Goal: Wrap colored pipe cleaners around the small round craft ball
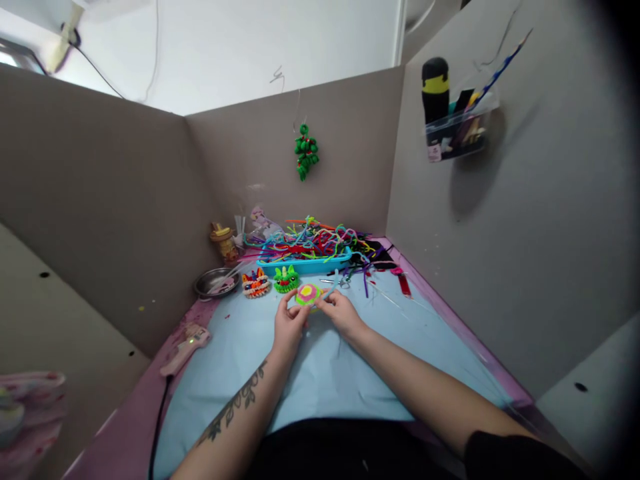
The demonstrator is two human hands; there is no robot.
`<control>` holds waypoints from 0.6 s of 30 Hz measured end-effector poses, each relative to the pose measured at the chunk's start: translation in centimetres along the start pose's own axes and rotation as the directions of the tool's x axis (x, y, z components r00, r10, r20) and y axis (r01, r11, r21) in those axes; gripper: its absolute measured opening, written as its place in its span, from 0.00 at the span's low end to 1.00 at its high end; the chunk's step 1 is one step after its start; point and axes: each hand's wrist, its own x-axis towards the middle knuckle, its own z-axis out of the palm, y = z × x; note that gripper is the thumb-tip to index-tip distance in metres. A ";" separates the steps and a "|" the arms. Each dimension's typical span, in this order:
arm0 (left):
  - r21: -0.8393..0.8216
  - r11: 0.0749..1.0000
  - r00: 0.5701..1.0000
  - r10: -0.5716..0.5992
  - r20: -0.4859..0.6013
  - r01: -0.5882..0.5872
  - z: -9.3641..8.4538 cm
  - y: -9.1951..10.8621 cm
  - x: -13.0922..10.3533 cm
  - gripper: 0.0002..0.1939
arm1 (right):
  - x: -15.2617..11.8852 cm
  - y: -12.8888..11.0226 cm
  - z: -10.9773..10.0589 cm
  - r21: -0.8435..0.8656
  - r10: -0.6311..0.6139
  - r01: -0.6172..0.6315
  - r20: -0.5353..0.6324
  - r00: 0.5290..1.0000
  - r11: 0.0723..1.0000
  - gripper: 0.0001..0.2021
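Between my hands is a round, coiled pipe-cleaner piece (308, 294) with a yellow centre, a pink ring and a green rim. My left hand (291, 320) is closed on its left and lower edge. At the right edge, my right hand (340, 312) pinches a light blue pipe cleaner (332, 285), whose free end sticks up past the fingers. Just beyond sit a green pipe-cleaner animal head (287, 280) and an orange and white one (256, 284). Scissors (336, 281) lie behind my right hand, partly covered.
A blue tray (305, 266) heaped with coloured pipe cleaners stands at the back. At left are a metal bowl (217, 283) and a pink glue gun (186, 350) with its cord. A clear holder (457, 137) hangs on the right panel; a green ornament (306, 153) hangs at the back.
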 end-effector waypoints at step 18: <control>-0.068 0.998 0.999 0.000 0.034 0.002 -2.8 -0.2 -0.1 0.19 | -0.9 0.8 3.6 0.199 0.243 -0.228 -0.054 0.969 0.953 0.21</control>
